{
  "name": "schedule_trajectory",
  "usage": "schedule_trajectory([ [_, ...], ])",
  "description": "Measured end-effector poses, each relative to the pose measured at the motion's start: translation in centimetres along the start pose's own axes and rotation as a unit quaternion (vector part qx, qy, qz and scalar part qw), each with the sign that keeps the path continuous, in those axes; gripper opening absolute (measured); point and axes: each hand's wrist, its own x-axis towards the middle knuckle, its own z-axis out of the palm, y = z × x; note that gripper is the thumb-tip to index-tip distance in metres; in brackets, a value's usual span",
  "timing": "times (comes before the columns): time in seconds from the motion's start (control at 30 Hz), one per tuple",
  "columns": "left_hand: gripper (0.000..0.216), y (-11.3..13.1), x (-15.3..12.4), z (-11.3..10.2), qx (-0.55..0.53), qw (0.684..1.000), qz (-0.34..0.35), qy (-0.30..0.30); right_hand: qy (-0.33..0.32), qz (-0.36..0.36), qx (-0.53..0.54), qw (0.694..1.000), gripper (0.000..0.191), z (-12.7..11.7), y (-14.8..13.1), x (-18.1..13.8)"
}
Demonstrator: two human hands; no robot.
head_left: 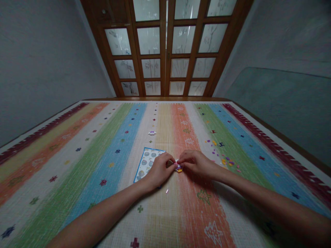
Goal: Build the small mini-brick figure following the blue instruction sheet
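Left forearm (103, 214): nearest the camera, bare, comes in from the bottom edge, slants up toward center.
Right forearm (266, 198): bare, comes in from lower right, over the cloth.
Left hand (160, 168): thumb and index pinched at the small multicolored piece (179, 168), partly over the leaflet's right side.
Right hand (197, 163): fingertips pinched on the same piece from the other side, other fingers curled.
Grip: both hands grasping the small piece between fingertips; exact contact too small to tell.
Held piece: white, purple and yellow-orange parts visible, between the two hands, just right of the leaflet, low over the orange stripe; whether it touches the cloth, cannot tell.
Leaflet (142, 168): blue edge, printed grey round figures, flat, left of the held piece.
Loose pink bit (167, 191): on the cloth, nearer the camera than the hands.
White-and-purple piece (152, 133): on the cloth beyond the leaflet, well apart from hands.
Scattered bits (227, 159): yellow, purple, pink, right of the right hand.
Cloth (103, 155): striped, small printed motifs, over the table.
Background: wood-framed door (165, 51) with patterned panes, grey walls (43, 51) either side.
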Motion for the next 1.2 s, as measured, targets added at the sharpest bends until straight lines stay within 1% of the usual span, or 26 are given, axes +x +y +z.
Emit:
schedule_trajectory([
  [0.1, 0.006, 0.0, 0.0, 0.0, 0.001, 1.000, -0.001, 0.002, 0.015, -0.012, -0.009, 1.000, 0.019, 0.3, 0.1, -0.2],
  [0.4, 0.006, 0.0, -0.1, 0.1, 0.002, 1.000, 0.001, 0.005, 0.055, -0.031, -0.055, 0.996, 0.015, 1.2, 0.4, -0.6],
  [0.67, 0.005, -0.2, 0.1, 0.2, 0.003, 1.000, 0.007, 0.004, 0.109, -0.086, -0.049, 0.989, 0.018, 2.2, 0.7, -1.0],
  [0.73, 0.005, -0.2, 0.1, 0.2, 0.004, 1.000, 0.008, 0.004, 0.103, -0.069, -0.018, 0.992, 0.018, 2.0, 0.6, -1.0],
  [0.8, 0.006, -0.2, 0.1, 0.1, 0.004, 1.000, 0.006, 0.004, 0.112, -0.024, 0.031, 0.993, 0.018, 1.6, 0.5, -1.0],
  [0.87, 0.008, 0.0, 0.1, 0.0, 0.007, 1.000, 0.003, 0.005, 0.149, 0.036, 0.073, 0.985, 0.021, 1.1, 0.6, -1.3],
  [0.93, 0.007, 0.0, 0.1, -0.1, 0.010, 1.000, 0.000, 0.006, 0.199, 0.084, 0.091, 0.972, 0.026, 0.7, 0.7, -1.8],
  [1.0, 0.006, 0.0, 0.0, -0.1, 0.011, 1.000, 0.008, 0.008, 0.238, 0.100, 0.090, 0.962, 0.025, 0.7, 0.8, -2.5],
  [1.07, 0.011, -0.2, 0.0, 0.0, 0.007, 0.999, 0.036, 0.004, 0.256, 0.084, 0.081, 0.960, 0.021, 1.1, 0.6, -3.3],
  [1.1, 0.013, -0.4, 0.0, 0.0, 0.005, 0.999, 0.054, 0.001, 0.254, 0.068, 0.075, 0.962, 0.020, 1.4, 0.4, -3.7],
  [1.17, 0.013, -0.8, 0.0, 0.2, 0.007, 0.996, 0.087, -0.005, 0.231, 0.017, 0.061, 0.971, 0.017, 2.5, -0.2, -4.4],
  [1.2, 0.013, -1.0, 0.0, 0.2, 0.012, 0.995, 0.099, -0.008, 0.208, -0.013, 0.053, 0.977, 0.016, 3.1, -0.6, -4.7],
])
